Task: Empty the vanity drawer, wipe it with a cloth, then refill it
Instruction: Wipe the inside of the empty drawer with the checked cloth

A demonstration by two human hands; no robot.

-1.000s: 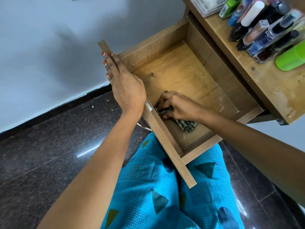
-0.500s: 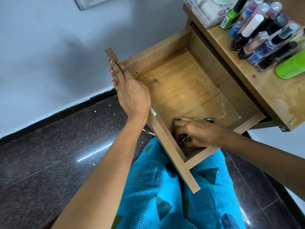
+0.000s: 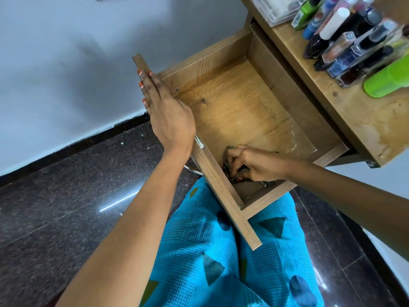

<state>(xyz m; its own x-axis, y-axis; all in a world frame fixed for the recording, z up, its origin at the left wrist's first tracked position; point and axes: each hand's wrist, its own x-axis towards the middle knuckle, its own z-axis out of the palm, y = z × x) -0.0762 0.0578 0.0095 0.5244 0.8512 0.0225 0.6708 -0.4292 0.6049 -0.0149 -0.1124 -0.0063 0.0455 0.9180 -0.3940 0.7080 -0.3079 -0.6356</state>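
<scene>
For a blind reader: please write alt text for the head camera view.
The right hand presses a cloth into the near corner of an emptied wooden drawer, the left hand resting flat on its front panel.

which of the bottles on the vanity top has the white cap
The dark bottle lying near the back of the vanity top, its long white cap pointing away. The bottles beside it have dark, clear or blue caps, and the green bottle is green all over.

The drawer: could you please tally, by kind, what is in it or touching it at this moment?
hands: 2, left hand and right hand
cloth: 1
total: 3
</scene>
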